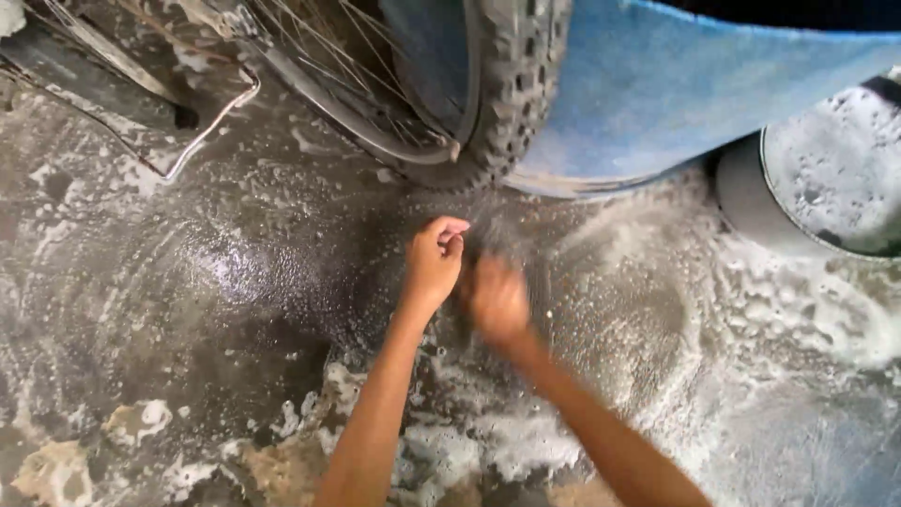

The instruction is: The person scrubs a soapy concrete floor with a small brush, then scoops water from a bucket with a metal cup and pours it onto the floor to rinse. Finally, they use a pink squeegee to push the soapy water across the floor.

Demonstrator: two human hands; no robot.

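Both hands worked low over a wet, soapy concrete floor, just below the knobby bicycle tyre that rested on it near the top edge of the view. The left hand was curled, thumb and fingers pinched together, though what, if anything, they pinched could not be made out. The right hand was blurred with fast motion beside it, fingers seemingly closed; whether it clamped a cloth or brush could not be told. A dark smear between the two hands and the tyre looked like something being rubbed or wrung, but it was too blurred to name.

The hands were kept close together and just short of the tyre's contact patch, probably because the dirtiest part of the tread met the floor there. A blue cloth draped over the wheel's right side, perhaps kept within reach. A grey bucket of sudsy water stood at the right edge, near enough for dipping. The rim and spokes rose toward the top left, and foam spread across the floor's right side.
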